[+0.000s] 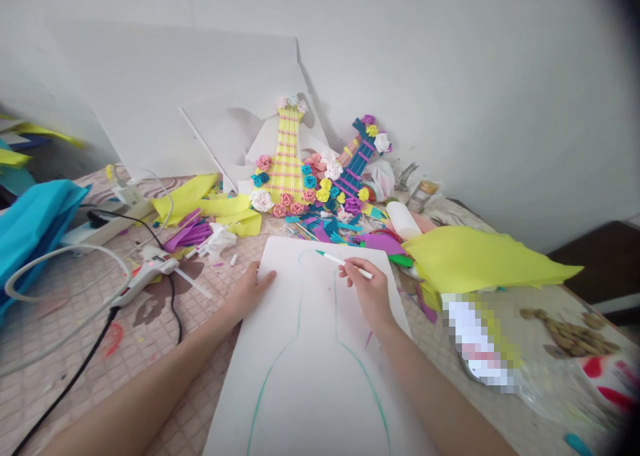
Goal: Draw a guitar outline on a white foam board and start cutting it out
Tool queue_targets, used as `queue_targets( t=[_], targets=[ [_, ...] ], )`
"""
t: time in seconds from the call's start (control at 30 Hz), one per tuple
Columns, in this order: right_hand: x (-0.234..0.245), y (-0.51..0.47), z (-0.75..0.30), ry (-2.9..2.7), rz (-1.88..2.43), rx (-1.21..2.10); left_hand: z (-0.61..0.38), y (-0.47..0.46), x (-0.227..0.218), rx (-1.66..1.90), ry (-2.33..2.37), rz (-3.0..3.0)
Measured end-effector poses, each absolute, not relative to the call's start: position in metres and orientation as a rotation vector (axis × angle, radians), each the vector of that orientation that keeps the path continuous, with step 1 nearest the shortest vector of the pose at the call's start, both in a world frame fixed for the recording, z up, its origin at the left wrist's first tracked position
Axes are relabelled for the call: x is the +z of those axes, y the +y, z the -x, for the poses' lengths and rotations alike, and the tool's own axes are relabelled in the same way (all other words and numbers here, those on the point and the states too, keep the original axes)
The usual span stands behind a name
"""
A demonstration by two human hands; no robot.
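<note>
A large white foam-like board [316,389] lies in front of me, with a thin green guitar-like outline drawn on it. Near the board's top, my right hand [367,286] is closed around a white marker [345,263]. The marker's green tip points left and is at the curved top of the outline. On the board's left edge, my left hand [253,288] grips with the thumb on the surface; its other fingers are mostly hidden. Behind the board stand a yellow paper guitar [288,153] with paper roses and a smaller blue-and-purple one [357,166].
A glue gun [145,276] with its cord and a power strip [113,223] lie at left, beside blue paper [35,229]. Yellow sheets [480,256], a white roll [403,221] and a jar [424,195] are at right. Paper scraps litter the back.
</note>
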State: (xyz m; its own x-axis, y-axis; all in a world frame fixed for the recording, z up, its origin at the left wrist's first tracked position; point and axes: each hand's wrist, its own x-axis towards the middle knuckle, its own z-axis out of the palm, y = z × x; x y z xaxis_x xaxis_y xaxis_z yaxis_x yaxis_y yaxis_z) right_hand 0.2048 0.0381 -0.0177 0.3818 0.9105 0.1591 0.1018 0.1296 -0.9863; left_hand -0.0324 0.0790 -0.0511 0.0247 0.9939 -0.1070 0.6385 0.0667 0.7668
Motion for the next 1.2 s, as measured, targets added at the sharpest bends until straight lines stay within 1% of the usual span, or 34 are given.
queue_targets(
  t=[0.13, 0.43, 0.57, 0.7, 0.83, 1.0, 1.1, 1.2],
  targets=[
    [-0.021, 0.045, -0.190, -1.174, 1.335, 0.699, 0.033, 0.080, -0.053, 0.625, 1.681, -1.679],
    [-0.034, 0.047, -0.189, -1.223, 1.390, 0.672, 0.033, 0.083, -0.056, 0.608, 1.668, -1.698],
    [-0.025, 0.045, -0.193, -1.167, 1.370, 0.622, 0.033, 0.082, -0.055, 0.609, 1.676, -1.697],
    [-0.008, 0.042, -0.203, -0.998, 1.250, 0.560, 0.033, 0.081, -0.051, 0.631, 1.677, -1.716],
    [0.001, 0.037, -0.214, -0.897, 1.164, 0.608, 0.037, 0.084, -0.045, 0.674, 1.671, -1.788],
    [-0.001, 0.025, -0.218, -0.894, 1.166, 0.660, 0.051, 0.086, -0.032, 0.714, 1.680, -1.951],
    [-0.003, 0.021, -0.221, -0.872, 1.122, 0.688, 0.063, 0.087, -0.028, 0.774, 1.764, -2.029],
    [-0.007, 0.020, -0.224, -0.801, 1.051, 0.714, 0.076, 0.093, -0.033, 0.833, 1.869, -2.052]
  ],
)
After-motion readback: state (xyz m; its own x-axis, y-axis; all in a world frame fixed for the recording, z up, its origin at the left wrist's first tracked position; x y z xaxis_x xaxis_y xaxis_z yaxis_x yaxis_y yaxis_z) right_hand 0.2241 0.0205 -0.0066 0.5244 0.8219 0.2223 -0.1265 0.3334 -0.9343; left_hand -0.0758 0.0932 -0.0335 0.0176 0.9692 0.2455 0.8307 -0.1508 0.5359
